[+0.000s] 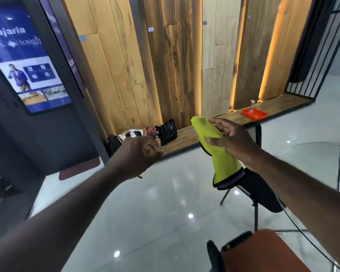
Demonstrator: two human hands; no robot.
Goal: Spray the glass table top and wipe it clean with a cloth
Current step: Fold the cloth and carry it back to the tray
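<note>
My right hand holds a yellow-green cloth in mid-air; the cloth hangs down from my fingers in front of a black chair. My left hand is raised to the left of it, fingers curled into a loose fist with nothing visible in it. The round glass table top shows at the right edge, behind my right forearm, on a chrome leg. A clear spray bottle with a red trigger stands on an orange tray far off on the wooden ledge.
A black chair stands under the cloth, and an orange chair is near the bottom. Bags and shoes lie on the wooden ledge by the plank wall. A display screen hangs at left. The floor is glossy tile.
</note>
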